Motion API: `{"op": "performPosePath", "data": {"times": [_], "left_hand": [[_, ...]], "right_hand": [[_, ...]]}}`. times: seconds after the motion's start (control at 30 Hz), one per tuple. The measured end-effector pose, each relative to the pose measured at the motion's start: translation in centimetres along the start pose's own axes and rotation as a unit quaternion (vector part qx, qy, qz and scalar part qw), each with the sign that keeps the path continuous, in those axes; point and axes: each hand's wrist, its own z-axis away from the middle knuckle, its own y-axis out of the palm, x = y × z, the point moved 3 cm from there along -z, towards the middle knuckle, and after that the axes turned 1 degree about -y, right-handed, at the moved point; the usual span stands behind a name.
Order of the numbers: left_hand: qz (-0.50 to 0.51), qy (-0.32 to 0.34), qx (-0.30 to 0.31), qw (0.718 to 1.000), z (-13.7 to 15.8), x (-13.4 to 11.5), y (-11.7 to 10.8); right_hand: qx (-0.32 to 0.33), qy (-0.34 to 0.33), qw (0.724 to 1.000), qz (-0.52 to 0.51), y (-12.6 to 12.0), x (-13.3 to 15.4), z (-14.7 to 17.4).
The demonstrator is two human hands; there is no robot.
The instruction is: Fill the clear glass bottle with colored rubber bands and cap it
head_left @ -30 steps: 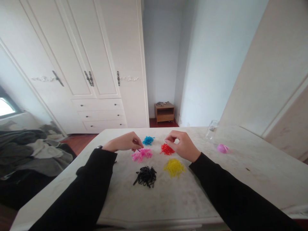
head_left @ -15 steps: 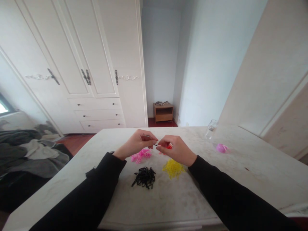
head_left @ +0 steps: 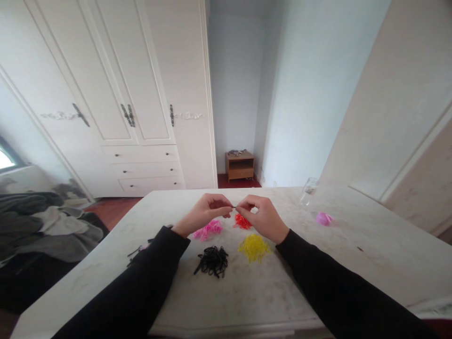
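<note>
My left hand [head_left: 206, 212] and my right hand [head_left: 264, 217] meet fingertip to fingertip over the far half of the table. Both pinch a small black rubber band [head_left: 234, 207], mostly hidden by the fingers. Below the left hand lies a pile of pink rubber bands [head_left: 209, 230]. A red pile of bands [head_left: 242, 221] shows beneath the right fingers. Closer to me are a yellow pile of bands [head_left: 254, 248] and a loose heap of black bands [head_left: 213, 262].
On the pale marbled table [head_left: 353, 282], a clear glass jar [head_left: 309, 192] and a pink-purple bundle [head_left: 324, 219] sit at the right. Thin dark items [head_left: 136, 252] lie beside my left sleeve. Beyond stand a white wardrobe [head_left: 141, 70] and a wooden nightstand [head_left: 240, 167].
My hands have shifted slightly, the left one rightward, still pinching the black band between them. More of the red pile now shows, as do the dark items by my left sleeve.
</note>
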Motion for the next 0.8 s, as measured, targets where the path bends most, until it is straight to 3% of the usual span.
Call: {"op": "performPosePath", "data": {"times": [0.53, 0.8], "left_hand": [[-0.052, 0.023, -0.028, 0.998, -0.05, 0.26, 0.56], [-0.081, 0.070, -0.052, 0.993, -0.18, 0.46, 0.10]], "right_hand": [[0.002, 0.005, 1.000, 0.003, 0.08, -0.41, 0.01], [0.008, 0.015, 1.000, -0.017, 0.17, -0.31, 0.09]]}}
